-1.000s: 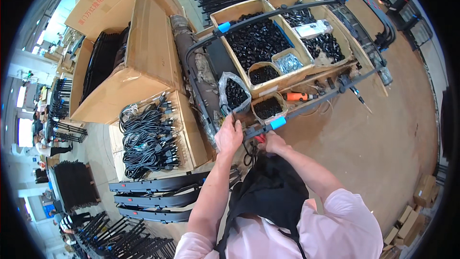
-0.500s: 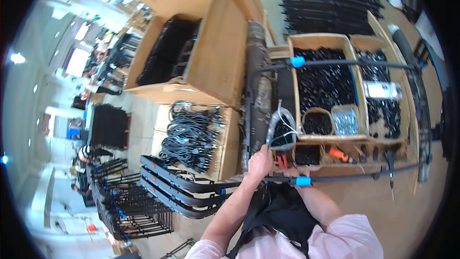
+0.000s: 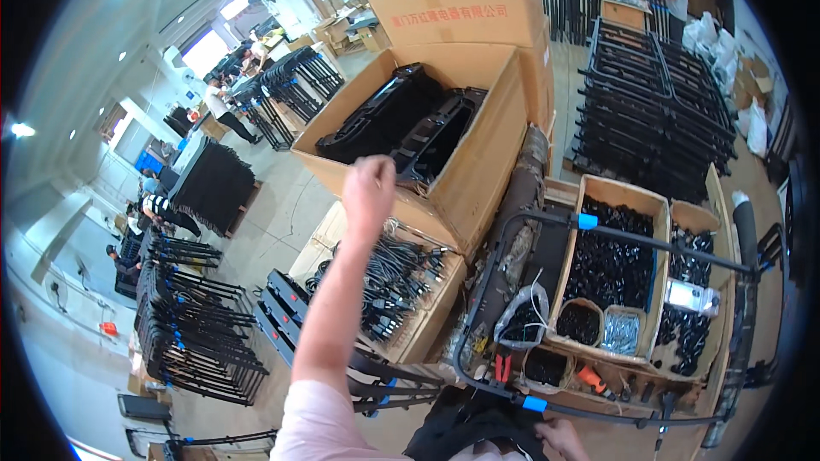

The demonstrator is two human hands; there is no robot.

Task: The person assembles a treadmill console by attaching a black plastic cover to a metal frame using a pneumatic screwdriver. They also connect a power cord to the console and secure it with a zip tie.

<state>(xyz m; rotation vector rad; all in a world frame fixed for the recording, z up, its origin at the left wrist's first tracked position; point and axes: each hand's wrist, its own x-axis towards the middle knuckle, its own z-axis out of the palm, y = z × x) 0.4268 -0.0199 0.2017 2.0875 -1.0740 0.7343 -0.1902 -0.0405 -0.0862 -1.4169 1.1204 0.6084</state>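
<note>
My left hand (image 3: 371,192) is raised at the near edge of a large open cardboard box (image 3: 487,205). Long black plastic housings (image 3: 384,111) lie inside that box. The hand's fingers curl away from view and blur slightly, so I cannot see whether they hold anything. Below it a bundle of black power cords (image 3: 397,282) rests on a carton. My right hand (image 3: 562,439) is low, just below a black tube frame (image 3: 649,243) with blue tape pieces (image 3: 535,404). Its fingers are loosely bent, with nothing visible in them.
Under the frame stand boxes of small black parts (image 3: 611,260), a clear bag (image 3: 523,316), red-handled pliers (image 3: 502,367) and an orange tool (image 3: 594,382). Curved black panels (image 3: 278,312) are stacked at the left. Racks of black frames (image 3: 653,111) and several people stand farther off.
My left hand has left the frame's left end and risen up and left to the large box. My right hand has drawn back below the tube. The view has tilted up and turned.
</note>
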